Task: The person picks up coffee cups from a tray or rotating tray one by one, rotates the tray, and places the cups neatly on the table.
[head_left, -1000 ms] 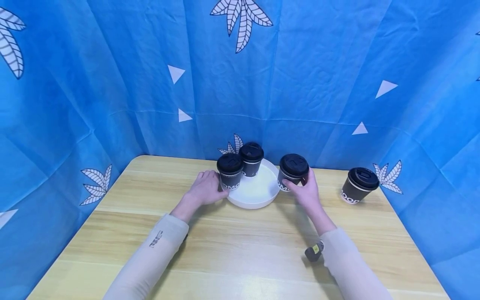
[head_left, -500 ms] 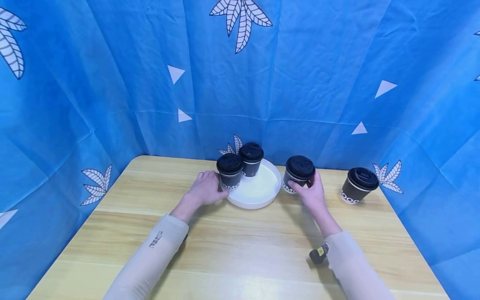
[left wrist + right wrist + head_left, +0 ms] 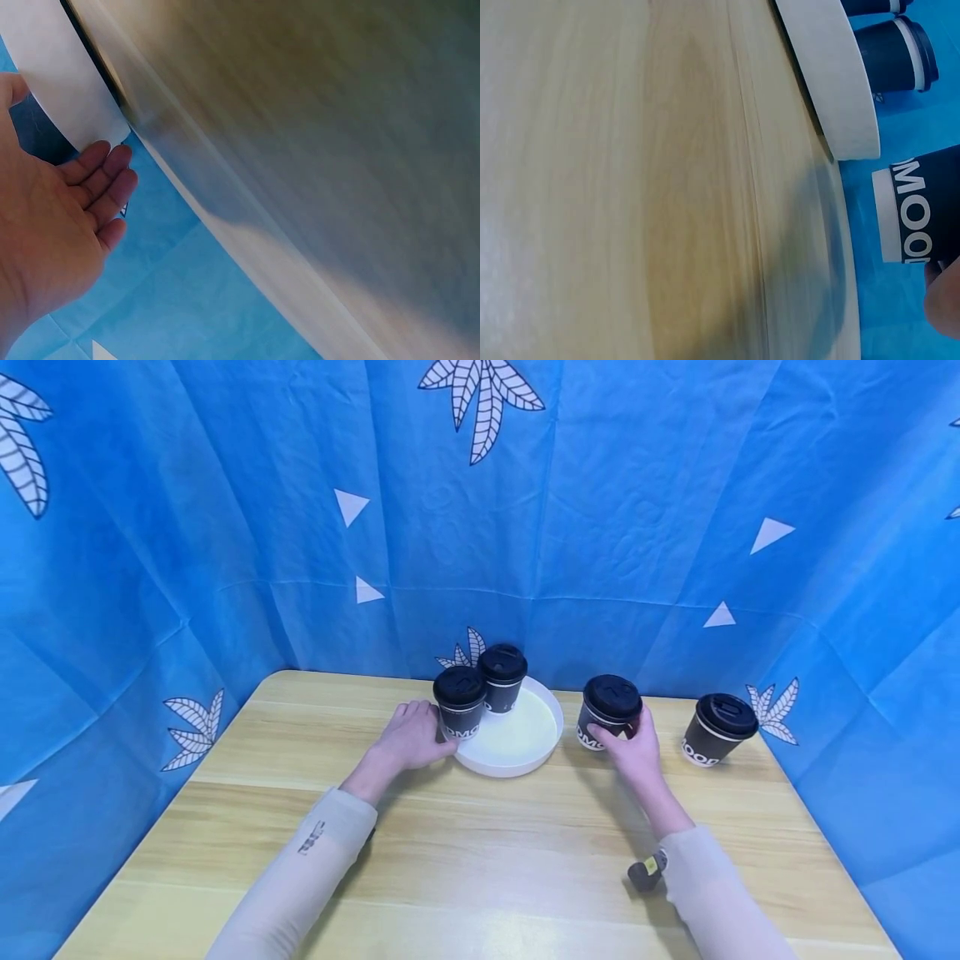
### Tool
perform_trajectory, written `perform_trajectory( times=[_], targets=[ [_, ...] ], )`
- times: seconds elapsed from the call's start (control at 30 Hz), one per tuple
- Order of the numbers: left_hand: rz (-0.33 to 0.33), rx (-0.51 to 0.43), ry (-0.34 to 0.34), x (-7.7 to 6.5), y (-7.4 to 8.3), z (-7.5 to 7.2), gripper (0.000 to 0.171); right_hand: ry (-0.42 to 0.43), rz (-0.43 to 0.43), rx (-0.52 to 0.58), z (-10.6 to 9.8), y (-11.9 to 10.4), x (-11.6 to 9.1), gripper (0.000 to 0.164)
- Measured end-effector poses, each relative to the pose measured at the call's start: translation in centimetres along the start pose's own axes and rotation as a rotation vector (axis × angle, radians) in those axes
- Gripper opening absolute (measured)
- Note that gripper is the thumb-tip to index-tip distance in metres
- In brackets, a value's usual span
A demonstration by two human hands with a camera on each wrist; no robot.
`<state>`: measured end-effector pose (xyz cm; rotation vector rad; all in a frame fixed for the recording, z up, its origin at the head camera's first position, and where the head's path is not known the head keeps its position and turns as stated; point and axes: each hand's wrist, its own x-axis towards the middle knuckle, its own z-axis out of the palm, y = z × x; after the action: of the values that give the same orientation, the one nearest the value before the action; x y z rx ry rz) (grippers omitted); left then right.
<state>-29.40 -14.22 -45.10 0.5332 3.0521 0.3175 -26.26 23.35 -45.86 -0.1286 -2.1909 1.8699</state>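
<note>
Standing on round white tray [image 3: 517, 745]: two tapered, black-lidded cups [image 3: 462, 720].
Desk [image 3: 480, 877]: pale grained wood, creased blue cloth [image 3: 480, 543] behind.
Far right: another dark cup [image 3: 711, 742].
Right grip [image 3: 633, 750]: pinching a third cup [image 3: 596, 717] above the desk, right of the tray.
Left grip [image 3: 407, 742]: beside the left cup; cannot tell whether it pinches anything.

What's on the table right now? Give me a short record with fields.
tray: white, round, on the table
cups on tray: two, a front cup and a back cup
left hand: beside the front cup and tray's left edge; exact hold unclear
right hand: grips a third cup, right of the tray, base off the table
far-right cup: on the table, untouched
backdrop: blue curtain
</note>
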Motion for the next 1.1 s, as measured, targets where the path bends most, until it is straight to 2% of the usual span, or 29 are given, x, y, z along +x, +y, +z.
perform_trajectory(
  times=[0.3, 0.5, 0.6, 0.83, 1.1],
  targets=[
    [0.008, -0.006, 0.005, 0.0, -0.1, 0.0, 0.075, 0.012, 0.013, -0.012, -0.6, -3.1, -1.6, 0.080],
    [0.008, -0.002, 0.008, 0.0, -0.1, 0.0, 0.075, 0.022, 0.022, -0.032, -1.1, -3.4, -1.8, 0.080],
    [0.006, 0.000, 0.009, 0.0, 0.0, -0.1, 0.075, 0.026, 0.031, -0.026, -1.4, -2.9, -1.5, 0.081],
    [0.006, 0.002, 0.002, 0.1, -0.1, 0.0, 0.076, 0.062, 0.028, -0.045, -2.4, 0.4, 0.2, 0.083],
    [0.005, -0.006, -0.003, 0.0, -0.1, -0.1, 0.076, 0.092, 0.039, -0.043, -3.4, 0.6, 0.4, 0.082]
  ],
)
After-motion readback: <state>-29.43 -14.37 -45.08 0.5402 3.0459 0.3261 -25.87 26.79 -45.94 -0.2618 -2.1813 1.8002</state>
